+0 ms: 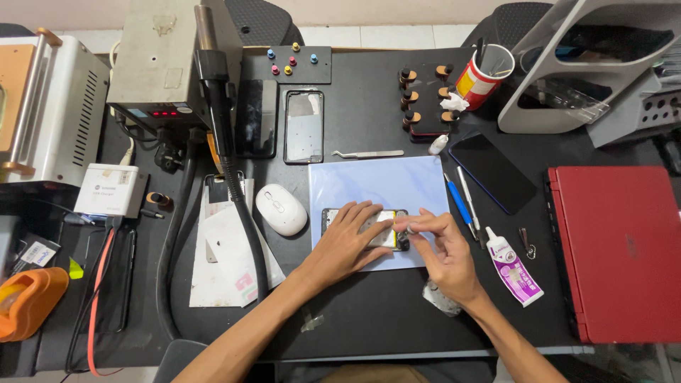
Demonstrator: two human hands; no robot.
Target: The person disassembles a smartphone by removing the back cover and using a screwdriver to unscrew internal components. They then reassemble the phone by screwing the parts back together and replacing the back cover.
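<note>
An opened smartphone (pixel 365 228) lies flat, back up, on a pale blue mat (pixel 383 184) at the middle of the dark surface, its long side running left to right. With the rear cover off, a dark frame shows at the left end, a yellow-edged battery at the centre and small dark parts at the right end. The left hand (pixel 347 245) rests palm-down across its middle, covering most of the body. The right hand (pixel 443 248) meets the phone's right end, thumb and forefinger pinched on a small part there, too tiny to identify.
</note>
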